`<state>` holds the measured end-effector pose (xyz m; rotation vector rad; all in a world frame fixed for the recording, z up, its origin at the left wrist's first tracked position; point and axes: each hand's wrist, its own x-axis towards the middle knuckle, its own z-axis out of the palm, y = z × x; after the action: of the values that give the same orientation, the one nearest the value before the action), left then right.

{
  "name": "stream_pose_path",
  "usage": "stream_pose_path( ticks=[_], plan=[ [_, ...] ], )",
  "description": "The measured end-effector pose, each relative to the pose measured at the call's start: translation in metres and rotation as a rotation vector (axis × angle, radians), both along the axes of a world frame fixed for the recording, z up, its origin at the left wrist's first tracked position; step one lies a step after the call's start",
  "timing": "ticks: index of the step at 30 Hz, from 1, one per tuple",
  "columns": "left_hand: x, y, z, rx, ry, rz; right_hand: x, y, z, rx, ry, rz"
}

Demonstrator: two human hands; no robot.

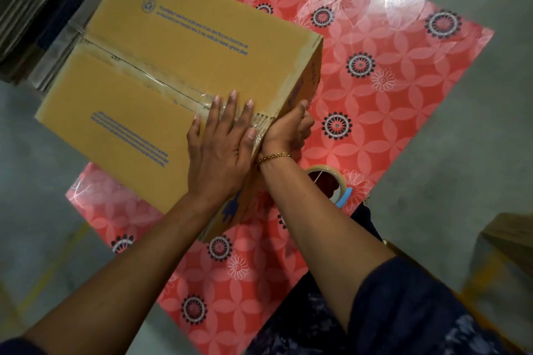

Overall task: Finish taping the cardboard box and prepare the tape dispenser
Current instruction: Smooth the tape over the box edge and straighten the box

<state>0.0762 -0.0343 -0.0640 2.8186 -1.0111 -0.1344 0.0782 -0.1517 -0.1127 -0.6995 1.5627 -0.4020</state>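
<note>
A closed cardboard box [161, 66] with blue print lies on a table with a red flowered cover [403, 72]. Clear tape [161, 82] runs along the top seam. My left hand [222, 147] lies flat, fingers spread, on the near end of that seam. My right hand [291, 130] presses against the box's near side face, just below the top edge, thumb up at the rim. A roll of clear tape [331, 181] on a light blue dispenser lies on the table behind my right wrist, partly hidden by the forearm.
Stacks of flattened cardboard [31, 3] fill the far left. Another brown box [513, 233] stands on the floor at the right edge. Grey floor [461, 167] surrounds the table. My dark patterned clothing shows at the bottom.
</note>
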Motion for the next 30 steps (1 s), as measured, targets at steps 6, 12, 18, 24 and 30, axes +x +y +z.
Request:
stream_pose_path(
  ticks=[6,12,18,24,30],
  plan=[
    [-0.002,-0.002,0.002,-0.015,-0.004,0.028,-0.009,-0.006,-0.017,-0.145,0.069,0.105],
    [-0.002,0.0,0.001,-0.04,0.003,0.028,-0.007,0.012,-0.005,-0.032,-0.096,0.07],
    [0.0,-0.001,-0.001,-0.026,-0.026,0.011,-0.003,0.013,-0.013,-0.115,-0.005,0.073],
    [0.0,-0.001,0.0,-0.023,-0.019,0.004,-0.007,0.006,-0.029,-0.326,0.035,0.104],
    [-0.004,0.0,0.009,-0.066,-0.016,0.031,-0.015,-0.052,-0.018,-0.361,0.025,0.231]
  ],
)
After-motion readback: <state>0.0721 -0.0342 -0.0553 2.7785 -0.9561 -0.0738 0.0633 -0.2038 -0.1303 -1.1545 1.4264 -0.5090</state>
